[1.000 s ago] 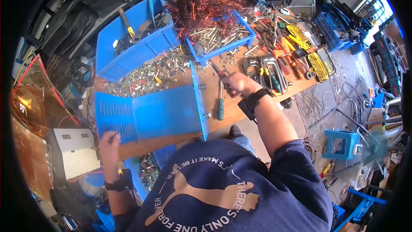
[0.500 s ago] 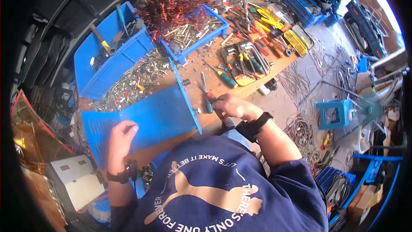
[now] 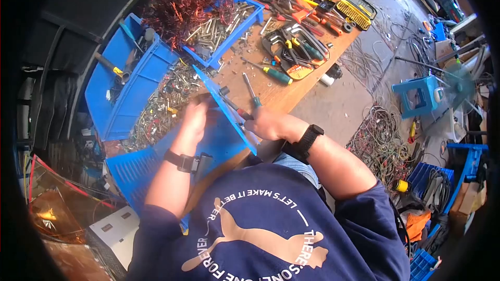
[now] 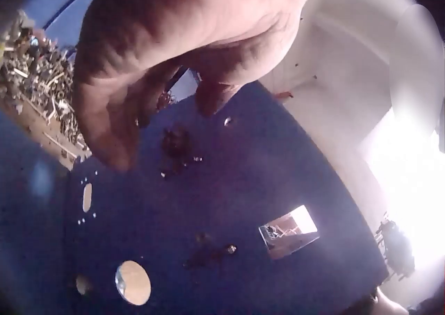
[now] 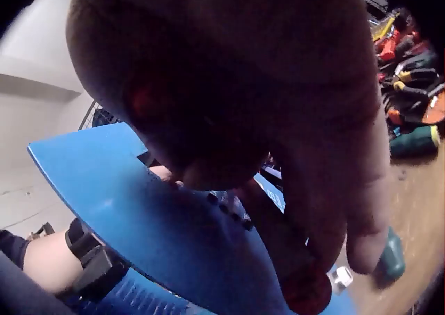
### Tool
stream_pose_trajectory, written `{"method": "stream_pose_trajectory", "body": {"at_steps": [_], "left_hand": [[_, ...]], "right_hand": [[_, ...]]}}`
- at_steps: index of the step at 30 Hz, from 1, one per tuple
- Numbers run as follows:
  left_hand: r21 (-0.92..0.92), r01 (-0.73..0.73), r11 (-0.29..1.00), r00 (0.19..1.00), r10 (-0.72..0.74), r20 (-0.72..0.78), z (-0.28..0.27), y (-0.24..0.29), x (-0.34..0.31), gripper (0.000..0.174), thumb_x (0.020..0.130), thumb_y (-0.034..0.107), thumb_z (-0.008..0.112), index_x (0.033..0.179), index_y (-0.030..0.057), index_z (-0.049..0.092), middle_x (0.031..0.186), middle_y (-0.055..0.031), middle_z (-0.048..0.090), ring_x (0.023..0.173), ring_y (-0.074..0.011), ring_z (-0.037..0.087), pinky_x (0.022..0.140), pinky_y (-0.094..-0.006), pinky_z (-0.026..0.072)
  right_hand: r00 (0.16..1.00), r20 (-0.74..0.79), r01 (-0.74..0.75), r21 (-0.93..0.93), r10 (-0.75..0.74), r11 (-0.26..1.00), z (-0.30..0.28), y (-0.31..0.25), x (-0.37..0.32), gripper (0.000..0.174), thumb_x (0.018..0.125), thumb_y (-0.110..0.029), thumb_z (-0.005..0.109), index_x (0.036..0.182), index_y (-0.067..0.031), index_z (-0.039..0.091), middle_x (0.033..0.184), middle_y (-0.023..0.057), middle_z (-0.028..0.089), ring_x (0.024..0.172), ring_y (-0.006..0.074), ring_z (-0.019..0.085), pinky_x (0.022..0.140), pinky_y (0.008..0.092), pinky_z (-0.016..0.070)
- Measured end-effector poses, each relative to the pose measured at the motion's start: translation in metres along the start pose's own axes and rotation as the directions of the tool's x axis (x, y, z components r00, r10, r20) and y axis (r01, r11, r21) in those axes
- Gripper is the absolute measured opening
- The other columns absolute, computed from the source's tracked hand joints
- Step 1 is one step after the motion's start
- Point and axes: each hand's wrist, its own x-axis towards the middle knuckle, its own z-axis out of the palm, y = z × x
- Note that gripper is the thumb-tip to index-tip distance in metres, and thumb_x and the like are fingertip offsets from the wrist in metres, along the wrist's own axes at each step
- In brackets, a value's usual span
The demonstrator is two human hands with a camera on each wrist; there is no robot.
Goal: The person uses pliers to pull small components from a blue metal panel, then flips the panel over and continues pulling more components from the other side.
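A blue bent metal casing has an upright end panel [image 3: 225, 110] and a slotted section [image 3: 127, 169] at the left. My left hand [image 3: 194, 119] is on the panel's inner side; its curved fingers and thumb overlap the panel's upper part in the left wrist view, near small holes and a square cutout [image 4: 290, 233]. My right hand [image 3: 268, 124] grips what looks like red-handled pliers [image 3: 243, 114] close against the panel's outer face. In the right wrist view the right hand hides most of the tool. A green-handled screwdriver [image 3: 251, 88] lies beside the panel.
Another green screwdriver [image 3: 278, 75] and a pliers set [image 3: 297, 52] lie on the wooden table [image 3: 250, 49]. Behind stand a blue tray [image 3: 216, 63] of metal pieces, a tangle of copper wire [image 3: 182, 13] and a blue bin [image 3: 138, 80]. Loose scrap [image 3: 156, 106] lies beside the bin.
My left hand has moved from the slotted end, across the casing, to the upright panel. The right hand has brought the tool down from over the table to the panel. The view has shifted.
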Motion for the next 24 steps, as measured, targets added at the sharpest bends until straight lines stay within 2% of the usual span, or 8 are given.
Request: {"method": "stream_pose_trajectory", "body": {"at_steps": [5, 9, 10, 11, 14, 17, 23, 24], "left_hand": [[-0.089, -0.049, 0.995, 0.999, 0.048, -0.020, 0.004, -0.013, 0.012, 0.023, 0.092, 0.014, 0.052, 0.108, -0.0018, 0.059, 0.091, -0.0102, 0.065, 0.071, -0.0172, 0.064, 0.062, -0.0295, 0.0527], [-0.081, -0.054, 0.995, 0.995, 0.060, 0.079, -0.004, -0.016, 0.017, 0.026, 0.092, 0.014, 0.055, 0.113, -0.0004, 0.057, 0.097, -0.0104, 0.066, 0.082, -0.0195, 0.065, 0.072, -0.0327, 0.0542], [-0.068, -0.049, 0.996, 0.993, 0.056, 0.101, -0.005, -0.017, 0.019, 0.028, 0.092, 0.016, 0.056, 0.116, 0.0011, 0.056, 0.101, -0.0101, 0.066, 0.087, -0.0204, 0.066, 0.077, -0.0340, 0.0547], [-0.107, -0.120, 0.987, 0.993, 0.120, 0.002, 0.000, -0.019, 0.020, 0.021, 0.088, 0.006, 0.057, 0.105, -0.0062, 0.057, 0.089, -0.0113, 0.066, 0.073, -0.0162, 0.064, 0.065, -0.0288, 0.0527], [0.013, -0.169, 0.986, 0.985, 0.169, -0.023, -0.004, -0.025, 0.026, 0.021, 0.088, 0.006, 0.057, 0.105, -0.0066, 0.057, 0.089, -0.0110, 0.065, 0.074, -0.0152, 0.063, 0.065, -0.0281, 0.0521], [-0.016, -0.202, 0.979, 0.979, 0.202, 0.005, -0.007, -0.030, 0.029, 0.020, 0.088, 0.006, 0.057, 0.105, -0.0064, 0.057, 0.088, -0.0102, 0.065, 0.073, -0.0145, 0.062, 0.065, -0.0278, 0.0518], [-0.092, -0.161, 0.983, 0.984, 0.168, 0.067, -0.007, -0.030, 0.034, 0.024, 0.087, 0.007, 0.059, 0.106, -0.0058, 0.057, 0.087, -0.0103, 0.065, 0.071, -0.0165, 0.063, 0.064, -0.0276, 0.0515], [0.035, -0.146, 0.989, 0.987, 0.143, 0.067, -0.009, -0.024, 0.032, 0.025, 0.087, 0.008, 0.059, 0.108, -0.0052, 0.057, 0.088, -0.0102, 0.065, 0.073, -0.0169, 0.063, 0.066, -0.0279, 0.0515]], "right_hand": [[0.997, 0.015, -0.073, -0.038, 0.074, 0.997, -0.006, -0.017, 0.003, 0.040, 0.088, -0.030, 0.048, 0.085, 0.0059, 0.066, 0.085, 0.0273, 0.064, 0.082, 0.0381, 0.063, 0.075, 0.0424, 0.0482], [0.997, 0.009, -0.075, -0.086, 0.077, 0.993, -0.006, -0.025, 0.007, 0.042, 0.090, -0.030, 0.044, 0.091, 0.0057, 0.066, 0.092, 0.0278, 0.064, 0.090, 0.0438, 0.061, 0.080, 0.0462, 0.0486], [0.995, 0.015, -0.101, -0.042, 0.102, 0.994, -0.007, -0.025, 0.007, 0.043, 0.091, -0.031, 0.044, 0.088, 0.0059, 0.066, 0.089, 0.0268, 0.064, 0.087, 0.0427, 0.062, 0.078, 0.0465, 0.0490], [0.992, 0.021, -0.125, 0.005, 0.125, 0.992, -0.009, -0.026, 0.007, 0.044, 0.092, -0.032, 0.044, 0.086, 0.0061, 0.066, 0.085, 0.0258, 0.065, 0.083, 0.0415, 0.063, 0.075, 0.0468, 0.0495], [0.974, 0.105, -0.222, 0.269, 0.201, 0.937, -0.007, -0.027, 0.013, 0.049, 0.095, -0.035, 0.042, 0.079, 0.0057, 0.064, 0.074, 0.0211, 0.064, 0.071, 0.0352, 0.064, 0.065, 0.0468, 0.0494], [0.958, 0.118, -0.287, 0.450, 0.262, 0.846, -0.002, -0.027, 0.021, 0.051, 0.096, -0.036, 0.043, 0.072, 0.0046, 0.062, 0.066, 0.0166, 0.060, 0.059, 0.0281, 0.060, 0.055, 0.0444, 0.0473], [0.954, 0.033, -0.279, 0.473, 0.299, 0.836, -0.006, -0.034, 0.026, 0.050, 0.093, -0.037, 0.046, 0.071, 0.0048, 0.063, 0.062, 0.0163, 0.059, 0.047, 0.0260, 0.056, 0.047, 0.0405, 0.0459], [0.951, 0.017, -0.281, 0.460, 0.308, 0.842, -0.007, -0.034, 0.026, 0.049, 0.092, -0.037, 0.048, 0.071, 0.0047, 0.063, 0.062, 0.0162, 0.059, 0.047, 0.0258, 0.056, 0.047, 0.0404, 0.0462]]}}
